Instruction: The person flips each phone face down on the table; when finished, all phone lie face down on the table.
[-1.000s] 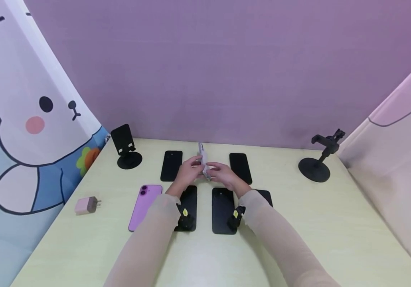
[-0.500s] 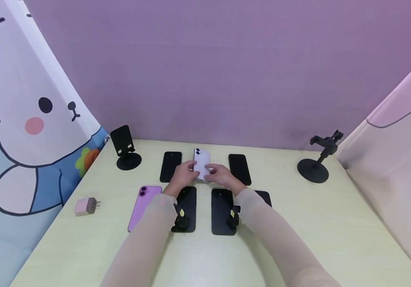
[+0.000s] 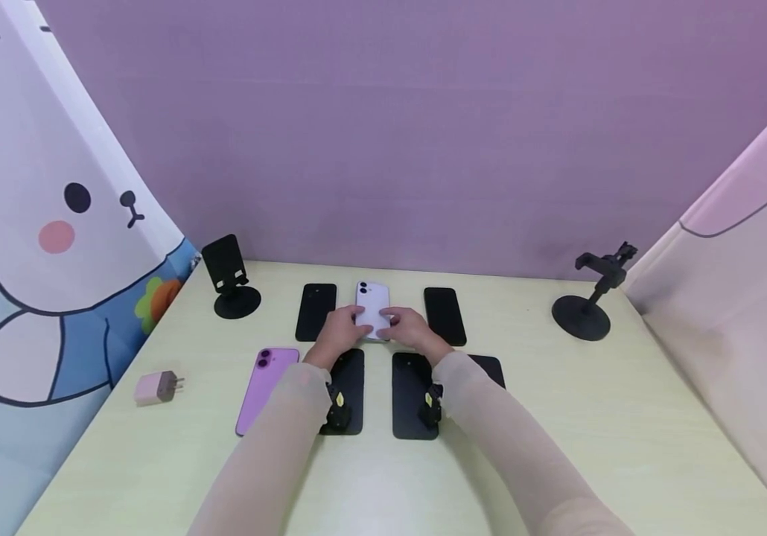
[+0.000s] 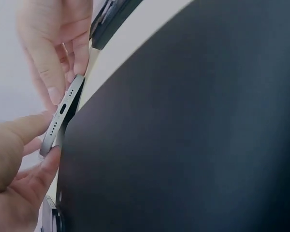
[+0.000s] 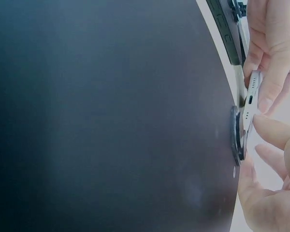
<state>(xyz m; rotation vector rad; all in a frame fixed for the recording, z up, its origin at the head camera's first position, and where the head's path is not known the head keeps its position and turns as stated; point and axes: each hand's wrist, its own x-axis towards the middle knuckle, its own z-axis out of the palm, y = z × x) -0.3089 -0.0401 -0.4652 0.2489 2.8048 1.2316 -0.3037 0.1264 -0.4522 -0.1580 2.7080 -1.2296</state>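
Both hands hold a pale lavender smartphone (image 3: 373, 295), its back with two camera lenses turned up. My left hand (image 3: 341, 327) pinches its left edge between thumb and fingers; my right hand (image 3: 412, 327) does the same on the right edge. The wrist views show the phone's bottom edge (image 4: 63, 115) with port and speaker holes, fingers on either side of it. It lies between two dark phones, one on the left (image 3: 315, 311) and one on the right (image 3: 445, 316). The phone's screen side is hidden.
Nearer lie a purple phone (image 3: 265, 391) and dark phones (image 3: 355, 380) (image 3: 409, 398) (image 3: 493, 369), partly covered by the forearms. A black phone stand (image 3: 237, 302) is at back left, another black stand (image 3: 581, 318) at back right. A plug charger (image 3: 156, 388) lies at left.
The lavender phone was first held edge-on, with its narrow side showing. It has since turned back side up and sunk flatter between both hands, which still grip its edges.
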